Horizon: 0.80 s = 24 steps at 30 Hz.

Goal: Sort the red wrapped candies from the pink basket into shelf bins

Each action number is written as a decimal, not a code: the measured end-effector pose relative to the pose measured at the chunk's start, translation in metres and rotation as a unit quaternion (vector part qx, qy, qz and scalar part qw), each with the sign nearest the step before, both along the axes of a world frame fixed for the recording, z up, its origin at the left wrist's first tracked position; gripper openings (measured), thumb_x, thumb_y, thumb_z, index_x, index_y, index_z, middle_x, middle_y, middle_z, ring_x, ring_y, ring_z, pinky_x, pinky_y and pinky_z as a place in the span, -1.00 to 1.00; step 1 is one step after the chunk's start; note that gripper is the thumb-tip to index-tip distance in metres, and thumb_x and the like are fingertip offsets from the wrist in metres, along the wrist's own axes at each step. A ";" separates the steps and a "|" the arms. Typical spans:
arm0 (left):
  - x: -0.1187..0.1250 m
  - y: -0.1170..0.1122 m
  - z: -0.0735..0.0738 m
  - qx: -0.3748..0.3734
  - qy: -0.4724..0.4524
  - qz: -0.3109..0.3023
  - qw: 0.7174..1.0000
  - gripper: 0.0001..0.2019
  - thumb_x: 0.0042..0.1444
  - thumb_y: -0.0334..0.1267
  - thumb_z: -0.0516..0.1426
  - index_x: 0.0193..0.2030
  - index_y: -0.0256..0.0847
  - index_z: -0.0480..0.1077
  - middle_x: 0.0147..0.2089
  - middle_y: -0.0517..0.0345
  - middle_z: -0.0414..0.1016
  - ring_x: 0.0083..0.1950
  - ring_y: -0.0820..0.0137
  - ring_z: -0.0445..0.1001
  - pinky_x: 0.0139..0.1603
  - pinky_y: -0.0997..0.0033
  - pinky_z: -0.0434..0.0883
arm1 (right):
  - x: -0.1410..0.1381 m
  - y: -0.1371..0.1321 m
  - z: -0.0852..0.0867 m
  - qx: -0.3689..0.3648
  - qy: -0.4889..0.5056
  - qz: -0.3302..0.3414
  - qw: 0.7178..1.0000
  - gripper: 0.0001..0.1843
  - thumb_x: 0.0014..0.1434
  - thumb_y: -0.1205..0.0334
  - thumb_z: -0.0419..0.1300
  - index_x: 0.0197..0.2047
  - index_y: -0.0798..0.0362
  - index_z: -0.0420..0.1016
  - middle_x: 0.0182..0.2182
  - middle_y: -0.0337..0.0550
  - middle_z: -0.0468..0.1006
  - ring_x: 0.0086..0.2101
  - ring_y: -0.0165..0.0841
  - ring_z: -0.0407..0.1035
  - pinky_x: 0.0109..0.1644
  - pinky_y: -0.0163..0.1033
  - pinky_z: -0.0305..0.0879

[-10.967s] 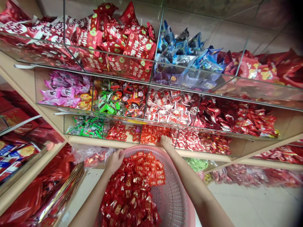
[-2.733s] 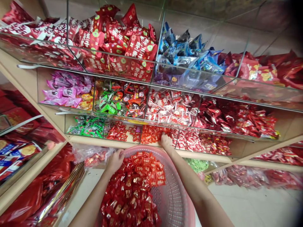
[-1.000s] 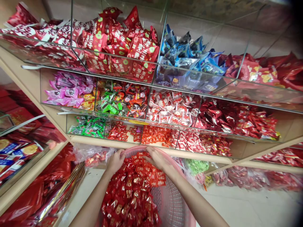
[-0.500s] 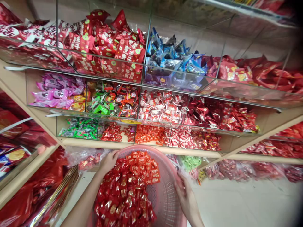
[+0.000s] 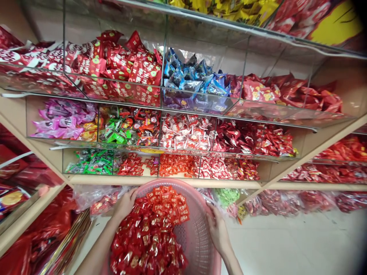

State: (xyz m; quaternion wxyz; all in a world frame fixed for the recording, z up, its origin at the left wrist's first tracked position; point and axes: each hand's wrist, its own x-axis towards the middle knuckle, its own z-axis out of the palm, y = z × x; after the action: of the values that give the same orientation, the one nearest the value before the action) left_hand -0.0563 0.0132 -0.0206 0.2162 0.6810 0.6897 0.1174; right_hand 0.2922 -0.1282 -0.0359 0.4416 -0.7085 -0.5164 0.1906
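A pink plastic basket [image 5: 197, 225] is held between both hands at the bottom of the head view, its far rim close to the shelf's lowest ledge. My left hand [image 5: 126, 202] grips the rim on the left, fingertips hooked over the edge. On the opposite side my right hand [image 5: 216, 229] is closed on the rim. Dark red wrapped candies [image 5: 146, 240] with gold print fill the basket's left part. Beyond them lies a pile of orange-red wrapped candies [image 5: 169, 204]. The basket's right inside wall is bare.
Ahead rises a wooden shelf unit [image 5: 166, 181] with clear-fronted bins. They hold blue packets [image 5: 189, 76], purple sweets [image 5: 61, 118], green-wrapped candies [image 5: 91, 160] and orange candies [image 5: 176, 164]. Plastic bags [image 5: 106, 200] sit beneath. Red packaging [image 5: 48, 229] stands at lower left; pale floor tiles [image 5: 286, 244] lie right.
The view has tilted up slightly and shifted right, so yellow packets on an upper shelf now show. The basket and both hands appear slightly further left, with the same hold on the rim.
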 end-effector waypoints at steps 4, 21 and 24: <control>-0.006 -0.007 -0.001 -0.019 0.020 0.026 0.999 -0.52 0.19 -0.01 -0.22 0.06 -0.09 0.33 -0.05 0.04 0.51 -0.08 0.21 0.48 -0.13 0.32 0.35 | 0.005 0.009 -0.002 0.007 -0.015 0.031 0.999 -0.58 0.14 0.16 -0.01 0.05 0.09 0.34 0.02 0.00 0.41 0.04 -0.24 0.28 0.13 -0.08 0.18; -0.035 -0.031 -0.001 -0.034 0.013 0.040 0.999 -0.57 0.17 -0.06 -0.19 -0.07 -0.18 0.39 -0.13 0.03 0.55 -0.08 0.27 0.49 -0.11 0.40 0.36 | 0.016 0.052 0.016 -0.017 -0.148 0.177 0.973 -0.62 0.21 0.20 -0.07 0.07 0.04 0.30 0.00 -0.05 0.41 0.01 -0.29 0.27 0.11 -0.12 0.17; -0.026 -0.017 -0.001 -0.033 -0.001 0.043 0.999 -0.57 0.13 0.03 -0.15 -0.18 -0.12 0.44 -0.20 0.08 0.57 -0.15 0.28 0.51 -0.17 0.41 0.36 | 0.012 0.070 0.048 0.003 -0.216 0.188 0.958 -0.70 0.21 0.19 -0.03 -0.07 0.05 0.41 -0.11 -0.04 0.46 -0.06 -0.28 0.31 0.04 -0.16 0.21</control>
State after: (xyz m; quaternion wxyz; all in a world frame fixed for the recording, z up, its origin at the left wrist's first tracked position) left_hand -0.0826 -0.0034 -0.0213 0.2342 0.6434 0.7214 0.1039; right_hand 0.3040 -0.0579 0.0119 0.2781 -0.6217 -0.7237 0.1111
